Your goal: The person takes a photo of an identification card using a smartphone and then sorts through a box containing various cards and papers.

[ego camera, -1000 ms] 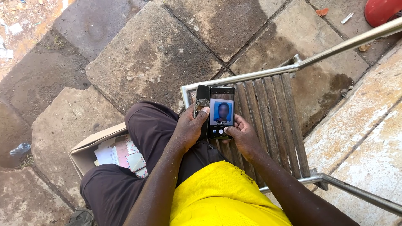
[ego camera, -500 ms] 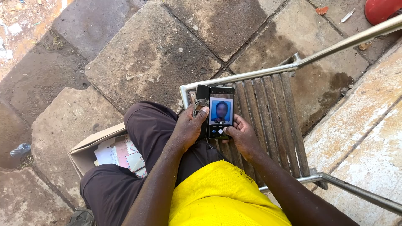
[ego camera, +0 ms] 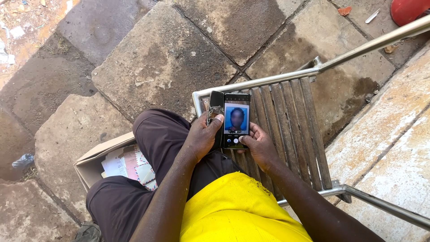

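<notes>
Over the slatted bench [ego camera: 286,121] where you sit, you hold a smartphone [ego camera: 236,120] upright in front of you, its lit screen facing you. Your left hand [ego camera: 202,136] wraps the phone's left edge, fingers curled around it and the thumb laid up along the side; tucked against that same edge is a small dark object [ego camera: 215,104], which your left hand grips together with the phone, though you cannot tell what it is. Your right hand [ego camera: 259,144] cups the phone from below and to the right, its fingers bent, with the thumb pressed onto the lower part of the screen. The phone hovers just above the wooden slats, near the bench's front metal rail [ego camera: 255,83].

Your dark trousers [ego camera: 152,148] cover the raised left knee directly beside your left hand, and your yellow shirt [ego camera: 233,210] fills the bottom of the view. On the ground to your left, beneath the leg, lies an open cardboard box [ego camera: 96,157] holding papers [ego camera: 127,166]. Rough stone paving [ego camera: 161,58] spreads beyond the bench, and a red object [ego camera: 405,9] sits at the upper right corner.
</notes>
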